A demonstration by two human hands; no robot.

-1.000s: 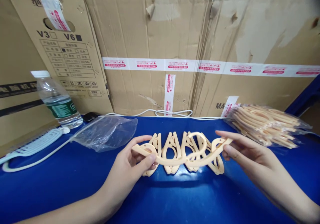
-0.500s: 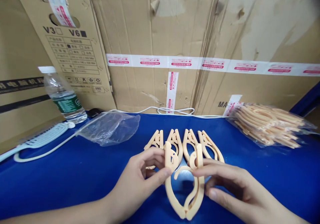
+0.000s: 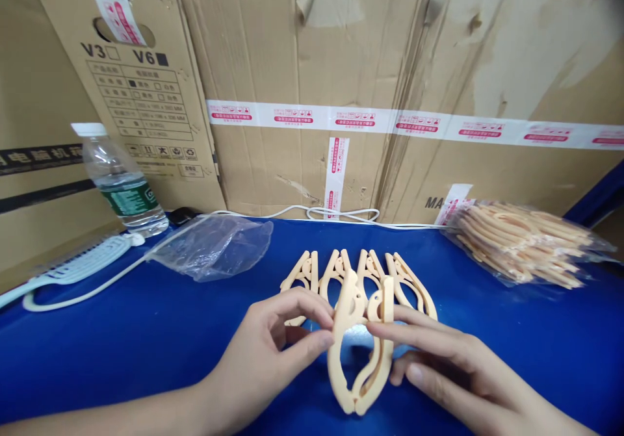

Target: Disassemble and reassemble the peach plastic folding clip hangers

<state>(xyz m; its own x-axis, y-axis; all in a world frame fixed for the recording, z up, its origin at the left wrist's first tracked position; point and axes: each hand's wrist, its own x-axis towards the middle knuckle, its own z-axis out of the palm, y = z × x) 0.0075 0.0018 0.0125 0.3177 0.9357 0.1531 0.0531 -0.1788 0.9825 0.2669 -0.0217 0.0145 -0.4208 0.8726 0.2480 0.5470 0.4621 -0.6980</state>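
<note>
Brown cardboard boxes (image 3: 263,46) stand behind the glossy blue counter (image 3: 146,364). In the head view, at lower centre, a beige plastic folding hanger (image 3: 336,355) has its two arms near each other, before four similar beige hangers (image 3: 314,270). The left hand (image 3: 270,355) pinches one arm; the right hand (image 3: 453,368) holds the other between fingers, thumb apart. For good handling, I judge, pressure should be even, bottom joint aligned.

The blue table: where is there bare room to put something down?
Bare patches: front left, between the white cable and the left forearm; and right, between the clear plastic bag of beige hangers and the right forearm. Crowded: the middle, where the left hand pinches and the right hand touches a beige plastic folding hanger, before four similar hangers.
</note>
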